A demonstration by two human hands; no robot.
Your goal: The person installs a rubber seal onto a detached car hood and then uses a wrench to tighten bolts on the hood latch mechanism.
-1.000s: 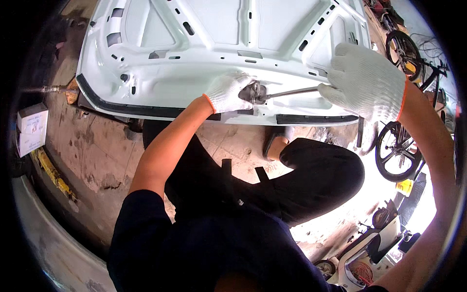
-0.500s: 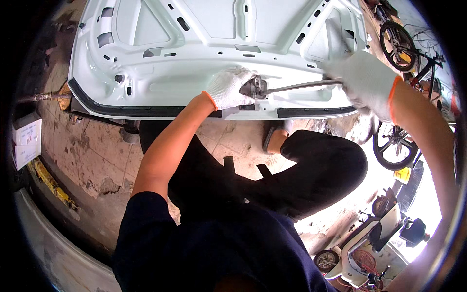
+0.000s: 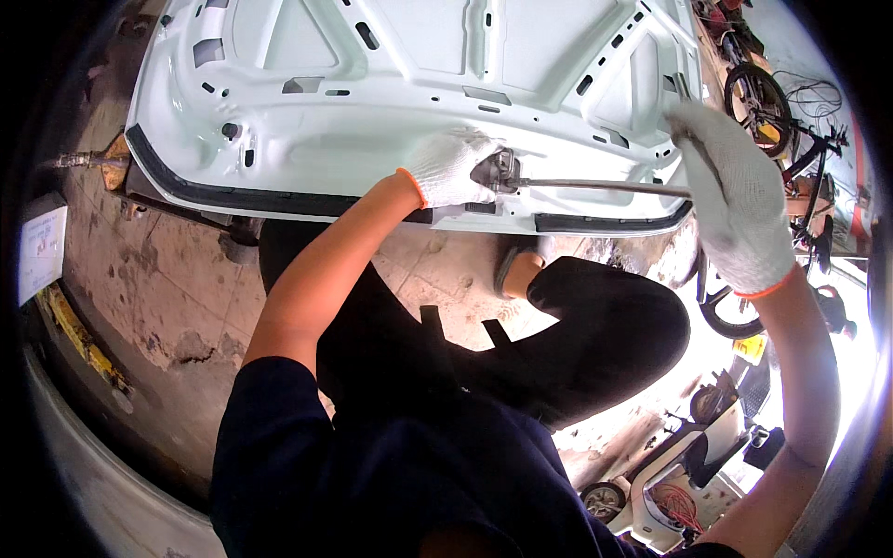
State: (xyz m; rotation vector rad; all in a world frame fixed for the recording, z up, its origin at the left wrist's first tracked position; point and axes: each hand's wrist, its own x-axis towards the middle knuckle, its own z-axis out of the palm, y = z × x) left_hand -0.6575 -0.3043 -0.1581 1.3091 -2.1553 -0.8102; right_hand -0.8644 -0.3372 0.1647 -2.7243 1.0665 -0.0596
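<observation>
In a white knitted glove with an orange cuff, my left hand (image 3: 458,167) is closed around a dark metal latch (image 3: 502,171) near the front edge of a white car hood panel (image 3: 326,153). A long-shafted socket wrench (image 3: 605,186) lies nearly level, its tip at the latch's right side. My right hand (image 3: 737,191), gloved alike, grips the wrench's far end at the right. A short bar of its handle sticks out above that glove. The glove hides how the bar and shaft join.
Black rubber strips (image 3: 614,222) run along the panel's near edge. My bent knee (image 3: 633,325) is below it. Bicycles (image 3: 758,102) and a white scooter (image 3: 684,474) stand at the right. A white box (image 3: 42,246) and a yellow bar (image 3: 84,344) are at the left.
My right hand has moved right and down, turning the wrench handle, and the shaft now slopes slightly down to the right. My left hand stays on the latch. The view has shifted slightly.
</observation>
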